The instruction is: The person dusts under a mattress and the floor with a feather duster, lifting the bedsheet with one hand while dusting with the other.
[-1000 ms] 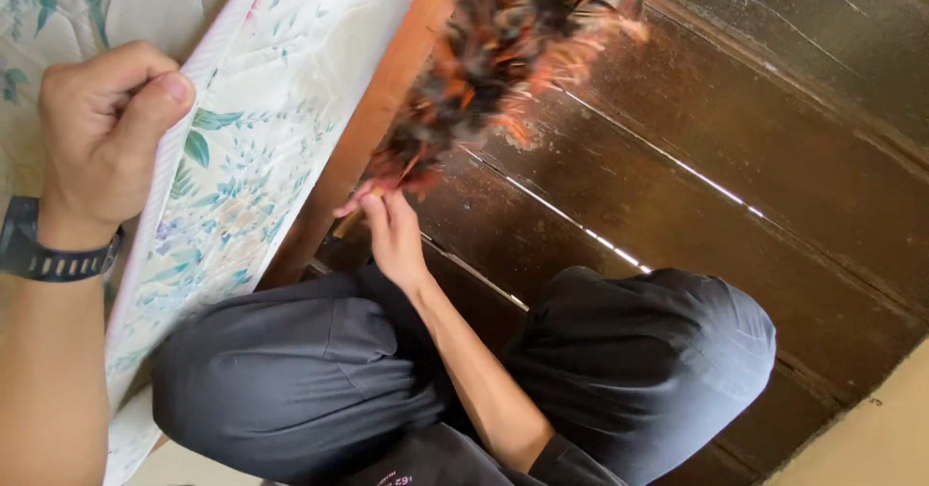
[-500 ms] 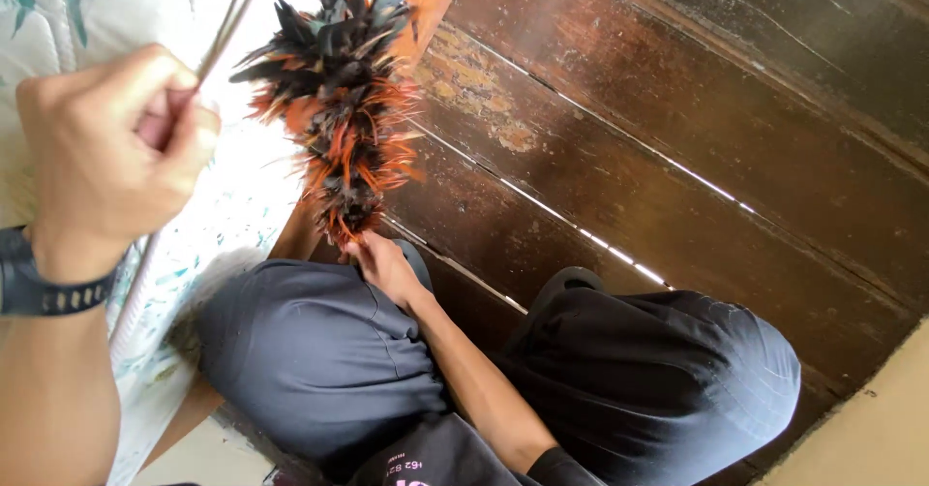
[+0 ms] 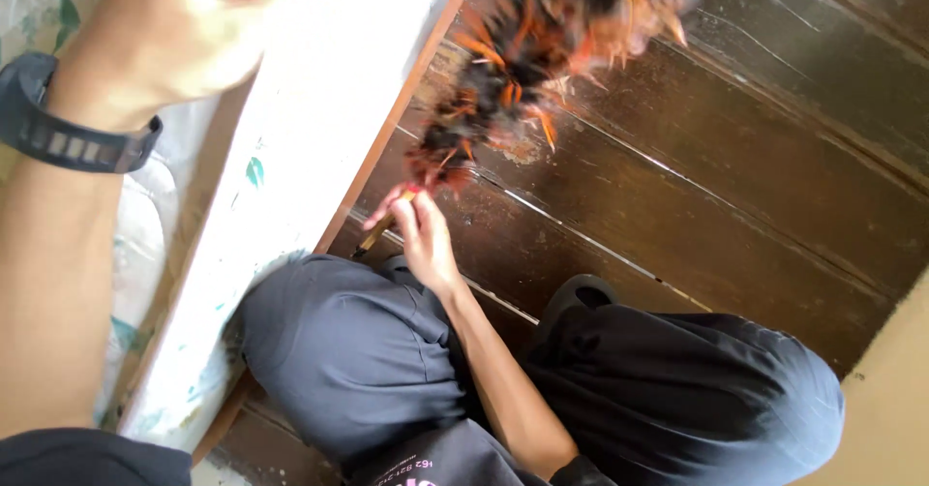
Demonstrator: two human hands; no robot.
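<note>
My right hand [image 3: 421,234] grips the thin handle of a feather duster [image 3: 523,70]. Its black and orange feathers are blurred over the dark wooden boards [image 3: 726,176], beside an orange-brown wooden rail [image 3: 406,99]. My left hand [image 3: 184,31], with a dark watch [image 3: 77,128] on the wrist, is a blurred fist. It is closed on the raised edge of a white floral mattress [image 3: 290,157] at the upper left. I squat with my knees, in dark grey trousers [image 3: 348,350], just below the duster hand.
The dark boards run diagonally with pale gaps and worn patches between them. A beige surface [image 3: 890,399] borders them at the lower right. The mattress and rail close off the left side.
The duster swung left against the mattress edge half a second ago and is now back up and right over the boards. My left hand has risen toward the top of the view.
</note>
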